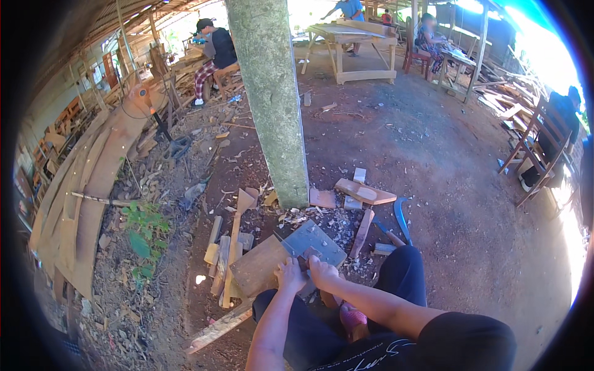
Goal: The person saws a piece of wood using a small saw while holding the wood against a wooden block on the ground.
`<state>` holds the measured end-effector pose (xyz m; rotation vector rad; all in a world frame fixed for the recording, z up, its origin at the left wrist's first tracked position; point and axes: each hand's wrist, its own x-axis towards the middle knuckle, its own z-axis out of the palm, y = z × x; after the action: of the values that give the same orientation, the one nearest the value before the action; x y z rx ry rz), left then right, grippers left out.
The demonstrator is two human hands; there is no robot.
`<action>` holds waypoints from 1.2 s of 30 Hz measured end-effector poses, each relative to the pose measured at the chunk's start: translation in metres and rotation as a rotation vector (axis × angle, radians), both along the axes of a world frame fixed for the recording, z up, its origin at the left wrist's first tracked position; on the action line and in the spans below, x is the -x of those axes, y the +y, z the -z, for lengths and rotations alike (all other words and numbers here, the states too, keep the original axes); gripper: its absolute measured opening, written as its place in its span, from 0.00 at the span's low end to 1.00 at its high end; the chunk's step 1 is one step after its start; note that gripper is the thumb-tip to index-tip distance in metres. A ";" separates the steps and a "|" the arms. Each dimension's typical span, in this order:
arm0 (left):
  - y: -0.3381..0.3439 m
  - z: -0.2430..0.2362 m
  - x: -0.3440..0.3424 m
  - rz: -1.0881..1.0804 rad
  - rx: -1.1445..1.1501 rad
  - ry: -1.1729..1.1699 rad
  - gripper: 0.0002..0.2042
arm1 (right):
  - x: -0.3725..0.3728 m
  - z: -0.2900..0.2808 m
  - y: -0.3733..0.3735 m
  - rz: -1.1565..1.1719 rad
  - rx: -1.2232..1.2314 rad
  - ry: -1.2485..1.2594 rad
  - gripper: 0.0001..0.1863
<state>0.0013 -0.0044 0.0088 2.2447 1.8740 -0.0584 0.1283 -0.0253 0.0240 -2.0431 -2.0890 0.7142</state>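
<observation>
Low in front of me, my left hand [291,276] and my right hand [323,272] are close together over a wooden work surface. It is made up of a brown board [257,267] and a greyish board [318,238] beside it. My right hand is closed around a small dark piece [305,262], mostly hidden by the fingers, so its kind is unclear. The fingers of my left hand are curled at the same spot, and what they grip is hidden. Wood shavings lie on the ground around the boards.
A concrete post [269,105] rises just beyond the boards. Wood blocks [365,191] and a curved blade [402,221] lie to the right, narrow wood pieces [232,250] to the left. Farther off are a fan [142,96], a workbench [365,46], a chair [544,142] and several people.
</observation>
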 end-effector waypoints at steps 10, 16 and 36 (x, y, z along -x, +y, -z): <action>0.000 0.009 0.005 -0.008 -0.034 -0.003 0.24 | -0.017 -0.015 -0.038 0.032 0.044 0.030 0.11; -0.005 -0.004 0.000 0.001 0.000 0.030 0.26 | -0.001 0.001 -0.011 0.042 0.024 0.001 0.12; -0.002 0.013 0.004 -0.006 -0.052 -0.011 0.28 | -0.009 -0.009 -0.029 0.077 0.054 -0.025 0.12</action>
<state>-0.0024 -0.0064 -0.0041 2.2678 1.8978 0.0035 0.1378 -0.0548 0.0329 -2.1593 -2.0124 0.7443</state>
